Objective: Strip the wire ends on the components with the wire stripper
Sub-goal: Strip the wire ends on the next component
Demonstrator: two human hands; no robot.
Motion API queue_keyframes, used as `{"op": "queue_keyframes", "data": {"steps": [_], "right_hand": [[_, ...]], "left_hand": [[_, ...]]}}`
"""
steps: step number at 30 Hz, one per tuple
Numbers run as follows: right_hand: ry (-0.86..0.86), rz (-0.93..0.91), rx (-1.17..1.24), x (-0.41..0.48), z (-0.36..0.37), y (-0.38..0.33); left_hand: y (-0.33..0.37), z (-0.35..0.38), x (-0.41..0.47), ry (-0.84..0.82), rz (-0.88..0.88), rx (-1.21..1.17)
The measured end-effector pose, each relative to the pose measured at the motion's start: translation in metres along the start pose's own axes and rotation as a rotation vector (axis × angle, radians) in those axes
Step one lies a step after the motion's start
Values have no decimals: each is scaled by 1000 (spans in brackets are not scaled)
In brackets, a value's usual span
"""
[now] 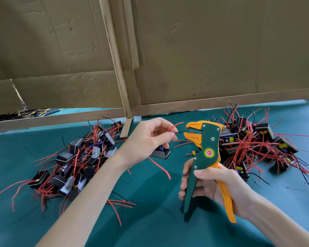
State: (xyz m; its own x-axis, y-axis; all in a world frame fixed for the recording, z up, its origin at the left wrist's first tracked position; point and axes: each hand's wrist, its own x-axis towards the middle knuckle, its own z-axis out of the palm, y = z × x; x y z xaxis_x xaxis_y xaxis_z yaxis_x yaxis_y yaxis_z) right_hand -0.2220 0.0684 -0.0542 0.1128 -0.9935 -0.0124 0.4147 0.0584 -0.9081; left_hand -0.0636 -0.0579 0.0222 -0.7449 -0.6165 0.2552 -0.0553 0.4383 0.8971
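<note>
On your left a pile of components lies on the green mat, black blocks tangled in red and black leads. Whether their ends are already bared is too fine to tell from here, so you cannot count that heap as done or undone. Your left hand pinches a thin black wire between thumb and fingertips, with a red wire curling up just above it, and the component those leads belong to hangs just below the hand, above the mat. The free end of the black wire reaches across into the orange mouth of the wire stripper, whose jaws stand apart with the wire between them. By the look of it, this lead is seated but not yet cut. Your right hand is wrapped round both handles, fingers on the green one and palm against the orange one. The handles are splayed, so the squeeze looks yet to come. Farther right a second, larger pile lies just behind the tool, and its ends are equally unreadable. Judging by the two heaps, plenty of work likely remains beyond this one wire.
</note>
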Motion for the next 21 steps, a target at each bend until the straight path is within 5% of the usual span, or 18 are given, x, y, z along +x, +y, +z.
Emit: {"op": "queue_keyframes", "data": {"steps": [21], "right_hand": [[-42,-41,-129,-5,8,0]], "left_hand": [[10,-9,-5,-60,-57,-7]]}}
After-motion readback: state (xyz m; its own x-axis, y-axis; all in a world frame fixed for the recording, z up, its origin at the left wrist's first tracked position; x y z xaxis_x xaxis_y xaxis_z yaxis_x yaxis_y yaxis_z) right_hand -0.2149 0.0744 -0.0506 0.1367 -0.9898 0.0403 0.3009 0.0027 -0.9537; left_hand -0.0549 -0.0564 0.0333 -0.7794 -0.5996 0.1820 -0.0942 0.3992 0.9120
